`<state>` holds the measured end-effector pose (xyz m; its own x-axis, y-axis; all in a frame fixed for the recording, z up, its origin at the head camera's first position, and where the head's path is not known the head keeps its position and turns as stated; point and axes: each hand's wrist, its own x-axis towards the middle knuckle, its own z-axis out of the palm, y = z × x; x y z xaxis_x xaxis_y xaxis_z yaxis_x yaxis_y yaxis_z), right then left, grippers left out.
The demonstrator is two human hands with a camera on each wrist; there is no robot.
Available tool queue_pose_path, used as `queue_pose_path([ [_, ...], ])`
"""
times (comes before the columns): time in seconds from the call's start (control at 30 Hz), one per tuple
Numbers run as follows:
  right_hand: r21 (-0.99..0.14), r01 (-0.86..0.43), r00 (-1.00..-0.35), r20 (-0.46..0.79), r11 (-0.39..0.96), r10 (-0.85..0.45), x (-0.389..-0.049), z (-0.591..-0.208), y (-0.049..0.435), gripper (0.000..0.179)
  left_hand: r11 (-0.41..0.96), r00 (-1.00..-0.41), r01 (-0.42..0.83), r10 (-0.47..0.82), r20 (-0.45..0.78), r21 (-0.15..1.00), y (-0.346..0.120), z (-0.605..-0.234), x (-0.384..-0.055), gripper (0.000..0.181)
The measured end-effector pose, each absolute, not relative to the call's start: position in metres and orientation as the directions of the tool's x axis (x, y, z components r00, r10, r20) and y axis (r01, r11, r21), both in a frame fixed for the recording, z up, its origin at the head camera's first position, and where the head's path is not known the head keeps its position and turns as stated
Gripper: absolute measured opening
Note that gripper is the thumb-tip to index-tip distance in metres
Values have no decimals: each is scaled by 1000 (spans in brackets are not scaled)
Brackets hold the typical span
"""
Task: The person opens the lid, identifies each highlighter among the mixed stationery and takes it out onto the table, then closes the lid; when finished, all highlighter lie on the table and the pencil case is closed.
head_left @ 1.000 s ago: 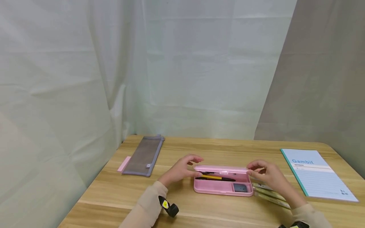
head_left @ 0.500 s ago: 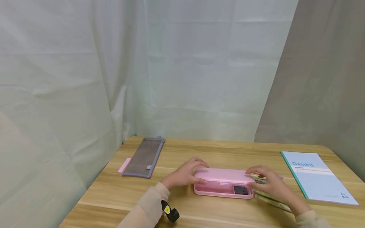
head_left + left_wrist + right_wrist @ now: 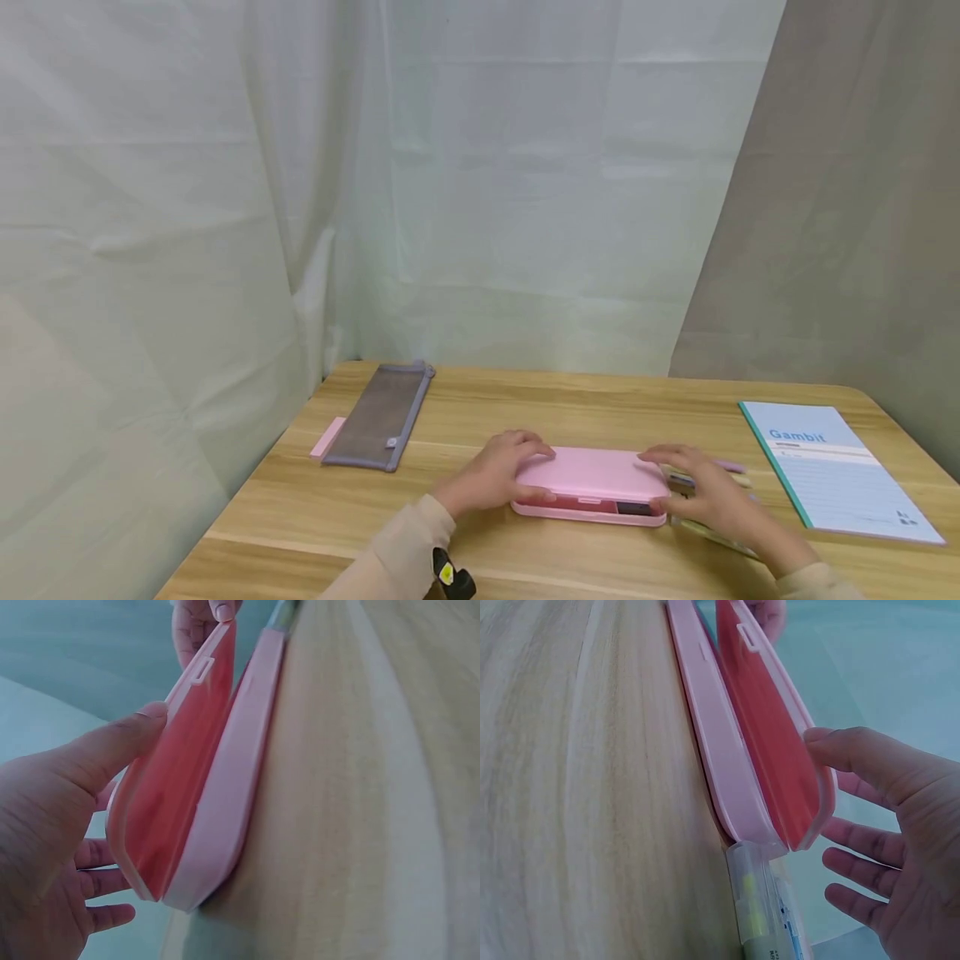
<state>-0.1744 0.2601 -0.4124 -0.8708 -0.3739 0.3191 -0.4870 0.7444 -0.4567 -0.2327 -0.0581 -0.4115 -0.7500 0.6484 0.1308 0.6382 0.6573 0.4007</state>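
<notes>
A pink pencil case (image 3: 570, 514) lies on the table, its hinged lid (image 3: 592, 473) tilted partway down over the base. My left hand (image 3: 495, 473) holds the lid's left end; in the left wrist view the thumb (image 3: 124, 742) is on the front rim and fingers reach behind. At the opposite end my right hand (image 3: 708, 492) grips the lid likewise, its thumb (image 3: 847, 748) on the rim in the right wrist view. Through the narrow gap a small dark block (image 3: 635, 508) shows in the right compartment. The rest of the interior is hidden by the lid.
Several pens lie right of the case, partly under the right hand, among them a clear-capped yellow highlighter (image 3: 754, 900). A grey mesh zip pouch (image 3: 378, 417) covers part of a pink strip (image 3: 327, 437) at left. A Gambit notebook (image 3: 836, 467) lies at right.
Both hands have swung the lid forward and down, from nearly upright to almost over the base. The yellow and black pen inside has gone out of sight beneath it.
</notes>
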Motion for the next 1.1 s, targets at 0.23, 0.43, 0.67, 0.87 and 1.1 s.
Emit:
queue_pose_path([
  [0.23, -473, -477, -877, 303, 740, -372, -175, -414, 259, 54, 656, -759, 629, 635, 144, 418, -58, -418, -231, 60],
  [0.43, -443, -506, -858, 342, 740, -383, -180, -418, 248, 52, 668, -745, 660, 641, 184, 343, -58, -421, -229, 60],
  [0.67, -419, -523, -847, 353, 743, -397, -182, -421, 239, 54, 668, -727, 686, 648, 226, 288, -58, -428, -228, 60],
  [0.87, -426, -497, -863, 337, 756, -378, -181, -425, 238, 58, 664, -719, 695, 649, 250, 275, -59, -430, -227, 60],
  [1.1, -428, -478, -875, 310, 767, -371, -182, -428, 238, 61, 651, -709, 705, 649, 274, 283, -61, -434, -227, 60],
])
